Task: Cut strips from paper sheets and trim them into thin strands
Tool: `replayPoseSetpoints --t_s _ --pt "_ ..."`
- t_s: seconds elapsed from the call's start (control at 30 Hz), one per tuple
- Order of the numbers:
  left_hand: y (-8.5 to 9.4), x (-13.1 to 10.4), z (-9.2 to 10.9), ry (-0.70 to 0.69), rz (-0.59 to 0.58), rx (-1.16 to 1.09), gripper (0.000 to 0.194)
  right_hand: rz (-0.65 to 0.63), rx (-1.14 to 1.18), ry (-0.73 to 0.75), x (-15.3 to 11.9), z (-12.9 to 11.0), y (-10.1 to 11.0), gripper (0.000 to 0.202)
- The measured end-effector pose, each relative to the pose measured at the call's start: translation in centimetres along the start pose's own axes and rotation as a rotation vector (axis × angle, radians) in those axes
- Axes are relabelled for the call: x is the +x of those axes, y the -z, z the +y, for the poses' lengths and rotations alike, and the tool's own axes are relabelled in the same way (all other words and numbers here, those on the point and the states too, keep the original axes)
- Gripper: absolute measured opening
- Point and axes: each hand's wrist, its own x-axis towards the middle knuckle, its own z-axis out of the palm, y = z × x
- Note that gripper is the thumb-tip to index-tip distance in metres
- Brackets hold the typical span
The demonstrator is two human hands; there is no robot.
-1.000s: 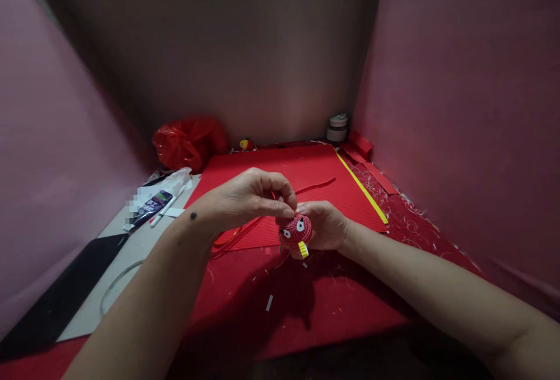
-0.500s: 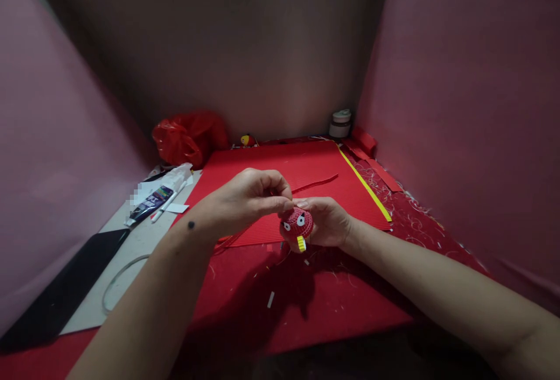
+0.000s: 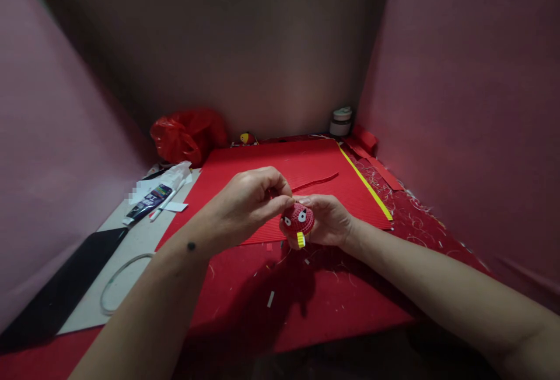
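Observation:
A small round red crocheted toy with white-and-black eyes and a yellow corrugated beak faces me. My right hand closes around it from behind and the right. At the top of the toy, my left hand is closed in a pinch. Whatever sits between its fingertips is too small to make out. Beneath the hands lies a large red corrugated sheet. A thin red strip rests on it just beyond my fingers.
At the left, a dark glue tube and a white pen lie on a pale board. A red plastic bag, a yellow-and-red toy and a lidded jar stand at the back. Thread scraps litter the right side.
The toy has tilted slightly, bringing its eyes and beak a little higher. Red strands seen under my left wrist earlier no longer show. Both hands stay nearly in place.

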Motion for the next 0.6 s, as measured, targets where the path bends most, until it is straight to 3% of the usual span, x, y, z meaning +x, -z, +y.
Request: replayPoseSetpoints --t_s 0.37,0.6 --pt "-0.6 -0.23 -0.19 -0.022 0.075 0.085 0.009 0.035 -0.017 0.026 0.0 -0.12 -0.22 0.026" --pt "-0.62 -0.29 -0.21 -0.015 0.059 0.064 0.009 0.029 -0.023 0.028 0.03 -0.15 -0.18 0.026"
